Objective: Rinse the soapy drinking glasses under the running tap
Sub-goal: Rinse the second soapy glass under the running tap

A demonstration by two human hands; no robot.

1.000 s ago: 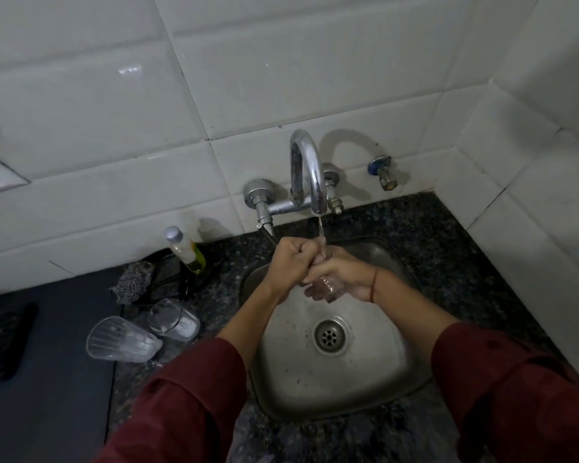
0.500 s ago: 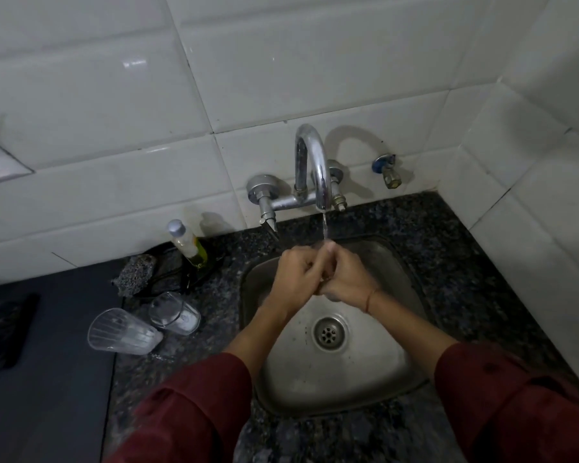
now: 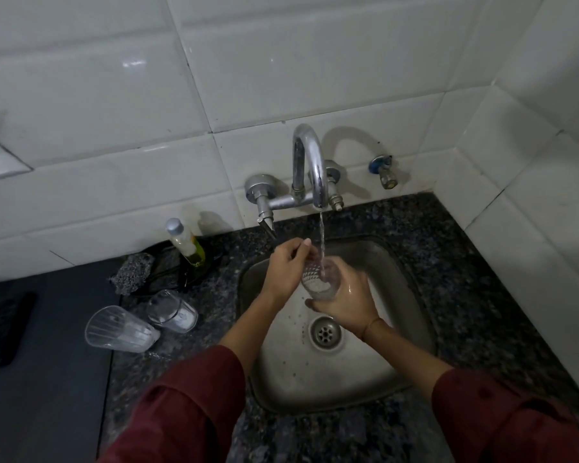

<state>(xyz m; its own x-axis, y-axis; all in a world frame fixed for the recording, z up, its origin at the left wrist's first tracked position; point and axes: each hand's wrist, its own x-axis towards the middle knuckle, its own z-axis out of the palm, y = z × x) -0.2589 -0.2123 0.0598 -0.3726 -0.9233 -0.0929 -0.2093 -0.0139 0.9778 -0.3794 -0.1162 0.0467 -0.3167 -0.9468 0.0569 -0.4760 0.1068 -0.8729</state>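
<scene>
Both hands are over the sink [image 3: 398, 345], close together under the tap [image 3: 310, 168]. The right hand [image 3: 346, 304] wraps its fingers and thumb round the low part of a clear glass [image 3: 318, 282] and holds it with the open end up. The left hand [image 3: 286, 267] is on the other side of the glass, with its fingers bent round the rim. A thin line of water [image 3: 321, 238] falls from the tap, just past the left hand's fingers, right into the glass. Below the right hand is the round drain [image 3: 326, 332]. Both arms wear dark red sleeves [image 3: 188, 406]. Off to the left of the left hand, on the dark speckled counter [image 3: 465, 279], two more glasses lie on their sides, next to each other: a ribbed glass [image 3: 121, 329] and a short glass [image 3: 173, 310]. Past them, near the wall, are a bottle [image 3: 186, 242] with yellow stuff in it and a grey scrubber [image 3: 132, 274]. Far to the left lies a flat black thing [image 3: 4, 329].
</scene>
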